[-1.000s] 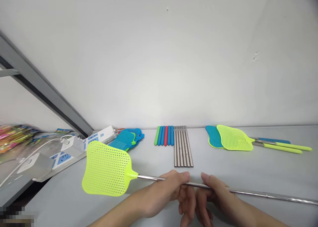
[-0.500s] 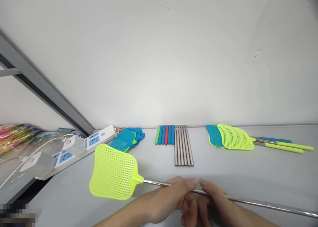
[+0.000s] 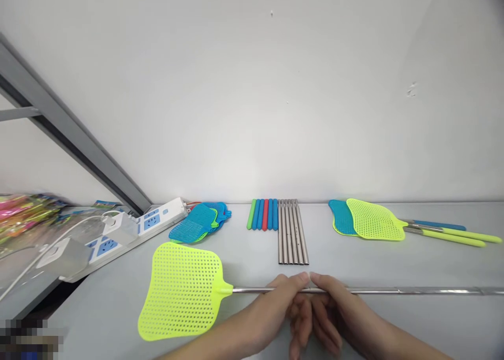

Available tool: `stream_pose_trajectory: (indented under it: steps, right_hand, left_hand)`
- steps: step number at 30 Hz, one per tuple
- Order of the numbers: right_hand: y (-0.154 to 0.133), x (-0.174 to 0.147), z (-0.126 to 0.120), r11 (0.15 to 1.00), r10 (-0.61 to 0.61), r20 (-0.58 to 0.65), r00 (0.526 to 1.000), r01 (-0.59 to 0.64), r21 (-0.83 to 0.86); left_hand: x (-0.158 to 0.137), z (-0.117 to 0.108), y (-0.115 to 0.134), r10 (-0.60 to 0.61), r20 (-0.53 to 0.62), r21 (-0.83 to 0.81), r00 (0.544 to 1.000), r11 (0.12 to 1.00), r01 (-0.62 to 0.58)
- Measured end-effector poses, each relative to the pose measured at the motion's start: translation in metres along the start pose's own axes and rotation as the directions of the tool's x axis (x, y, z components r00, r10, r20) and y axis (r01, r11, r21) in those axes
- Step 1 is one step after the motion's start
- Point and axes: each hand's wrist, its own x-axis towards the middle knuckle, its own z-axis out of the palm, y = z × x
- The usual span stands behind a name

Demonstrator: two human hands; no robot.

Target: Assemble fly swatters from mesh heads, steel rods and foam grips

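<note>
Though slim, shiny metal rod point(image 3: 374, 290)

No legible txt, nos. or brands. Specks on metal tubes point(image 3: 291, 234) & marks on 1 swatter shaft point(image 3: 427, 227) too tiny; L pkgs point(image 3: 27, 213) blurred.

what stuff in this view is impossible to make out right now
All in the head view:
1. Far end of the metal rod: cut off by the right edge.
2. Part of its shaft: covered by the left hand and right hand.
3. Count of heads in the left pile: upper ones hide lower ones.
4. Wrapped packets: too blurred to identify.
5. Bottom-left corner patch: pixelated.
</note>
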Motion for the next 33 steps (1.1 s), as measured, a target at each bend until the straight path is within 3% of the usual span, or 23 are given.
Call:
stream_pose_trajectory:
  steps: [3, 6, 9, 11, 14, 16, 20, 25, 30, 33]
  right_hand:
    - [-0.009, 0.002, 0.001, 0.998, -0.065, -0.066, 0.996, 0.064, -0.016]
    - [-0.015, 0.003, 0.000, 0.990, -0.128, -0.094, 0.987, 0.122, -0.064]
    - [-0.017, 0.004, -0.004, 0.982, -0.169, -0.131, 0.977, 0.156, -0.105]
    - [-0.017, 0.005, -0.007, 0.981, -0.187, -0.175, 0.967, 0.175, -0.080]
    - [-0.018, 0.007, -0.012, 0.988, -0.134, -0.218, 0.967, 0.146, 0.040]
    - [-0.018, 0.008, -0.015, 0.989, -0.097, -0.212, 0.972, 0.118, 0.091]
    - [-0.017, 0.009, -0.017, 0.986, -0.110, -0.202, 0.973, 0.132, 0.097]
    - [-0.016, 0.008, -0.020, 0.984, -0.107, -0.215, 0.971, 0.134, 0.120]
    - [-0.016, 0.011, -0.020, 0.971, -0.120, -0.262, 0.958, 0.168, 0.168]
    - [-0.014, 0.012, -0.019, 0.963, -0.133, -0.275, 0.952, 0.190, 0.190]
  left_hand:
    - [0.002, 0.000, 0.000, 0.101, -0.154, -0.029, 0.983, 0.994, -0.107]
    - [0.003, -0.001, 0.000, 0.189, -0.375, -0.059, 0.908, 0.972, -0.226]
    - [0.003, -0.006, 0.001, 0.263, -0.482, -0.079, 0.836, 0.937, -0.340]
    - [0.005, -0.013, 0.003, 0.308, -0.566, -0.113, 0.765, 0.890, -0.442]
    - [0.008, -0.023, 0.007, 0.378, -0.704, -0.082, 0.601, 0.798, -0.597]
    - [0.010, -0.028, 0.007, 0.402, -0.735, -0.073, 0.546, 0.754, -0.653]
    - [0.012, -0.032, 0.003, 0.435, -0.712, -0.069, 0.551, 0.737, -0.672]
    - [0.013, -0.032, -0.003, 0.449, -0.739, 0.073, 0.503, 0.795, -0.602]
    - [0.015, -0.029, -0.007, 0.407, -0.735, 0.089, 0.543, 0.851, -0.518]
    - [0.015, -0.026, -0.008, 0.393, -0.743, 0.101, 0.541, 0.866, -0.490]
